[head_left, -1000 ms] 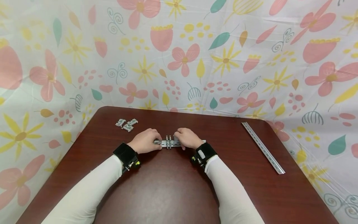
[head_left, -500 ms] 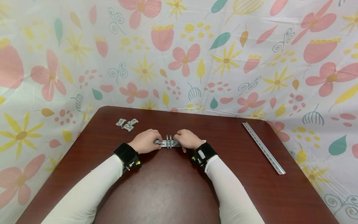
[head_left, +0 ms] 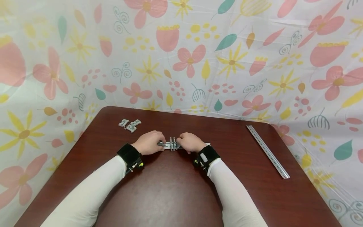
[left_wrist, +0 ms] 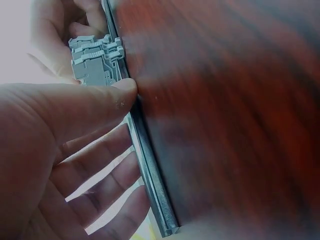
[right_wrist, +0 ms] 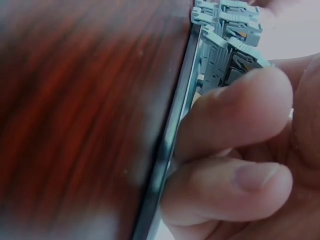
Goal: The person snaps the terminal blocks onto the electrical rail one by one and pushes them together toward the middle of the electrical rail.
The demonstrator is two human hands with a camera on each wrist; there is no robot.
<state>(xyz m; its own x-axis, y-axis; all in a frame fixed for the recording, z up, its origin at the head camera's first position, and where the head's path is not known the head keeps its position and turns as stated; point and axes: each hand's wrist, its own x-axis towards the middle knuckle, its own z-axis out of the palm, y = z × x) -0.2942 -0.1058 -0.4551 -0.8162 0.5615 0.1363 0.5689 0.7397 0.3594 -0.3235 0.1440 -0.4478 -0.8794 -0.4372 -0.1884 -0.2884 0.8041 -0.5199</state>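
Note:
In the head view my left hand point(head_left: 149, 142) grips a short slotted metal DIN rail point(head_left: 167, 145) near its left end. The left wrist view shows the thumb on one edge and the fingers along the other. Two grey terminal blocks point(head_left: 172, 143) stand side by side across the rail, between my hands. My right hand point(head_left: 191, 142) holds another grey terminal block point(right_wrist: 215, 57) just right of that pair, tilted against the rail point(right_wrist: 170, 130). Its curled fingers point(right_wrist: 240, 107) hide part of this block, so full seating on the rail cannot be judged.
Several loose grey terminal blocks point(head_left: 131, 128) lie at the back left of the brown table point(head_left: 167, 189). A longer slotted rail point(head_left: 267, 151) lies slanted on the right side. Behind the table hangs a floral-patterned cloth point(head_left: 181, 63).
My right hand has shifted slightly, bringing its terminal block closer to the pair on the rail. The left hand keeps its grip. The head view has moved a little.

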